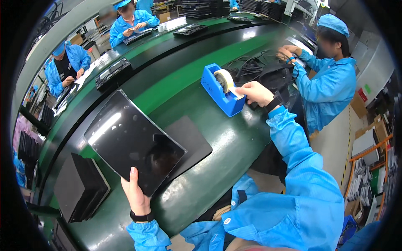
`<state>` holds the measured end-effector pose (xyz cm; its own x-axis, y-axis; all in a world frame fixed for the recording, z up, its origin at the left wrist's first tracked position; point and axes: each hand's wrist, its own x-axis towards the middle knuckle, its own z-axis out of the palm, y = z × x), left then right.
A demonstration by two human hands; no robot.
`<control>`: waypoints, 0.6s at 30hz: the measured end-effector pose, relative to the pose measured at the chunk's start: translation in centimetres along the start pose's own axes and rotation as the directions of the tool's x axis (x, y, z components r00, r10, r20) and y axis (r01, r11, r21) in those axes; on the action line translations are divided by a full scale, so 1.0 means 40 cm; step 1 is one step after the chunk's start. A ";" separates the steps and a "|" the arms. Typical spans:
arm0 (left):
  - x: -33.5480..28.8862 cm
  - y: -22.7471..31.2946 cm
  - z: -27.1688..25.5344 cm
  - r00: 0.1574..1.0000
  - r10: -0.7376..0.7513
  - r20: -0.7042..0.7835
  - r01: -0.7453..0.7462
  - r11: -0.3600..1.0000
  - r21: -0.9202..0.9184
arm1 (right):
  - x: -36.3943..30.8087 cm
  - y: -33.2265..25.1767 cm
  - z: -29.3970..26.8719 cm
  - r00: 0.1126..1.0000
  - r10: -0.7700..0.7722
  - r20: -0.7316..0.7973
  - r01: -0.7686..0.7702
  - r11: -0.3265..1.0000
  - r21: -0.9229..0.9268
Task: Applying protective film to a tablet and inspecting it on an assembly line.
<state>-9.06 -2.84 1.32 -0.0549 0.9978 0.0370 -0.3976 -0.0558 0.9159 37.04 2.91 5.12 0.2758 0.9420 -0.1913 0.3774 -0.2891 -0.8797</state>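
My left hand [137,193] grips a glossy black screen panel [125,140] by its near edge, thumb on top. The panel is tilted above the bench, and its shiny face shows reflections and several pale spots. Partly beneath it lies a flat matte black sheet [194,146]. My right hand [257,93] is closed in a pinch at the cutting end of a blue tape dispenser [229,106], on a short end of pale tape [237,93]. That tape comes off the roll [224,80] seated in the dispenser.
Black panels are stacked [73,188] at the left on the green bench [184,209]. Dark cables and a black bag [274,77] lie beyond the dispenser. A dark conveyor belt [167,71] crosses behind, carrying a black device [113,74]. A co-worker [326,83] works at the right; others sit opposite.
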 end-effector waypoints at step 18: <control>-0.010 -0.007 0.013 0.997 -0.071 -0.012 0.071 0.997 0.022 | -0.130 0.133 0.140 0.992 -0.035 -0.121 0.115 0.652 0.750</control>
<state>-8.46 -3.21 1.24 -0.0379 0.9987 -0.0332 -0.3803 0.0163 0.9247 32.69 -2.56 -1.01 0.3672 0.9241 -0.1059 -0.3850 0.0474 -0.9217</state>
